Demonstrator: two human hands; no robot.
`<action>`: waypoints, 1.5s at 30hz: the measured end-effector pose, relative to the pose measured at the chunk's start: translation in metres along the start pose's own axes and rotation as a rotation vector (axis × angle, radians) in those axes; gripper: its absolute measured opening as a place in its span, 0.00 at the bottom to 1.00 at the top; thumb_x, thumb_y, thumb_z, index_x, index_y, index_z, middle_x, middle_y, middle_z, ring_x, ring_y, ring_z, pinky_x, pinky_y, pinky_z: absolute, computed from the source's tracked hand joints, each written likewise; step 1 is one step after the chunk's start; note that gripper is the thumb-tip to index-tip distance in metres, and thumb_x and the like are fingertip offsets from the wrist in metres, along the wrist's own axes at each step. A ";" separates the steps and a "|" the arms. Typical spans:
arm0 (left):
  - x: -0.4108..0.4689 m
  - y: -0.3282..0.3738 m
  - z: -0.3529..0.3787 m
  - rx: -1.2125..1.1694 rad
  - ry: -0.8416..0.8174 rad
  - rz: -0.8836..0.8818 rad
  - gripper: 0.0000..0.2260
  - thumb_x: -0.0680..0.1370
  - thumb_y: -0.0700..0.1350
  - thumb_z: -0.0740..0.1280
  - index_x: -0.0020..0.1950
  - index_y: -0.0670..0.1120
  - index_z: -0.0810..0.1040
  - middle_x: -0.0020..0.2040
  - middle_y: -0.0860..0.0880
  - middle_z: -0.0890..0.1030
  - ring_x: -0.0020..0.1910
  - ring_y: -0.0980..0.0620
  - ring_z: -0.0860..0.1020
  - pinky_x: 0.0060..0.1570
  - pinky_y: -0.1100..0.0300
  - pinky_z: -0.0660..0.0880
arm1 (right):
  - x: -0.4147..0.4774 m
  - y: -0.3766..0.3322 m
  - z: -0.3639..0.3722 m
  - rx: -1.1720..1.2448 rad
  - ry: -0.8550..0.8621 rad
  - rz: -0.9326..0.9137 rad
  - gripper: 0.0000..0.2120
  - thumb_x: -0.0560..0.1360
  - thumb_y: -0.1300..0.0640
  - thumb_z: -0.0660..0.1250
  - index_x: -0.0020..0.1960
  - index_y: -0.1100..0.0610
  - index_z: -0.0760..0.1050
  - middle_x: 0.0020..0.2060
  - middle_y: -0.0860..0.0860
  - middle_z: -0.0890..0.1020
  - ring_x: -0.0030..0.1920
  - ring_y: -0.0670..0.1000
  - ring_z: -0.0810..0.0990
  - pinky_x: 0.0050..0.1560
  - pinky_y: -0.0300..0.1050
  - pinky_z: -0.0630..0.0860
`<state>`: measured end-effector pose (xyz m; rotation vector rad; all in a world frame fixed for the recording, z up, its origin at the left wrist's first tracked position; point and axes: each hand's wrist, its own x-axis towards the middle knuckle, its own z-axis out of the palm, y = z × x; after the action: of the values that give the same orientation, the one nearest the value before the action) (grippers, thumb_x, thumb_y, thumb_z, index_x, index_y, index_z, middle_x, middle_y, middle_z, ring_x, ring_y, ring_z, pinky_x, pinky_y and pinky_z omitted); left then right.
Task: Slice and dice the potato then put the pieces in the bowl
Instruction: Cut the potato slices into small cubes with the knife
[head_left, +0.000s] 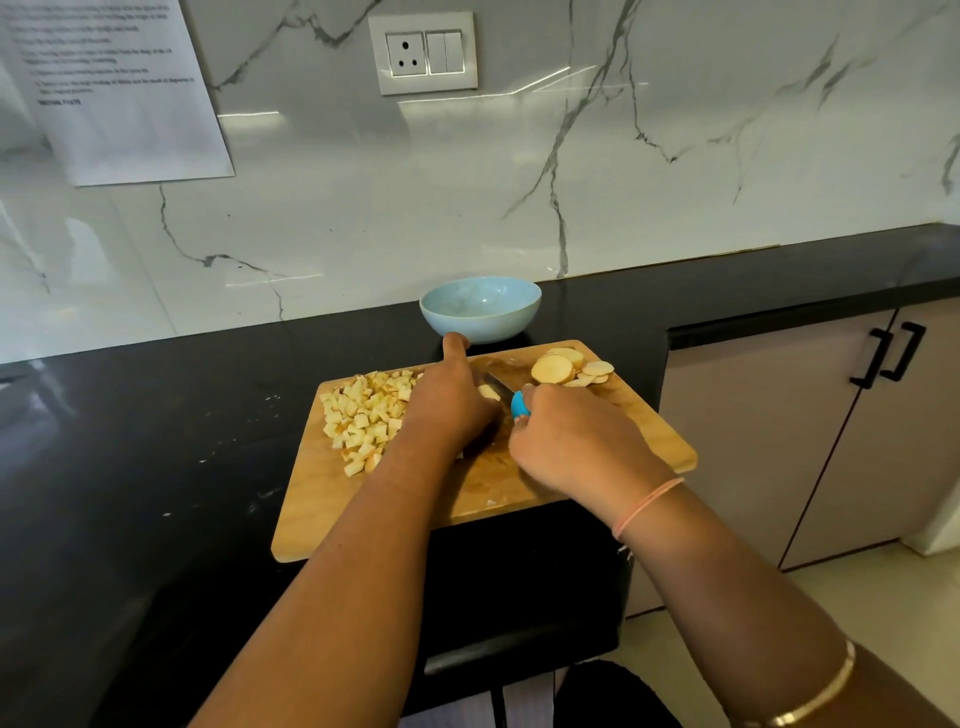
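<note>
A: How is everything laid out?
B: Diced pieces (363, 415) are heaped on the left of the cutting board (519, 483), slices (563, 366) at its far right. The bowl (480, 309) is set just behind.
A: And the hands?
B: A potato piece (489, 392) is held down by the left hand (452, 400); the knife (519, 404) is gripped by the right hand (566, 441).

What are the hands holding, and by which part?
The right hand grips the knife by its blue handle. The left hand steadies a potato piece from above; its fingers are hidden.
</note>
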<state>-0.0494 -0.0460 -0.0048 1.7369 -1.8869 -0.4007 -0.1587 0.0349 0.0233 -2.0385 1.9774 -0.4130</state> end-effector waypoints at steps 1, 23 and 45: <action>0.000 0.000 0.000 -0.006 0.001 -0.005 0.31 0.74 0.39 0.69 0.72 0.46 0.57 0.46 0.47 0.77 0.42 0.52 0.75 0.28 0.67 0.66 | 0.000 -0.001 -0.002 -0.016 -0.004 0.004 0.19 0.80 0.52 0.58 0.70 0.52 0.67 0.51 0.50 0.76 0.50 0.50 0.75 0.55 0.46 0.76; -0.004 -0.003 -0.003 -0.072 0.046 -0.054 0.30 0.71 0.35 0.71 0.68 0.45 0.61 0.61 0.43 0.74 0.51 0.52 0.72 0.45 0.63 0.71 | -0.011 -0.006 -0.005 0.011 -0.026 -0.001 0.19 0.80 0.51 0.56 0.70 0.52 0.67 0.39 0.47 0.72 0.49 0.50 0.76 0.50 0.45 0.76; -0.002 -0.008 -0.007 -0.159 0.074 -0.130 0.25 0.73 0.31 0.67 0.65 0.45 0.62 0.51 0.47 0.74 0.46 0.51 0.73 0.28 0.66 0.65 | -0.010 -0.011 -0.002 0.002 -0.030 -0.021 0.18 0.80 0.51 0.57 0.69 0.52 0.68 0.39 0.47 0.71 0.48 0.50 0.77 0.47 0.44 0.75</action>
<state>-0.0388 -0.0438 -0.0044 1.7481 -1.6492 -0.5147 -0.1499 0.0453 0.0291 -2.0534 1.9393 -0.3856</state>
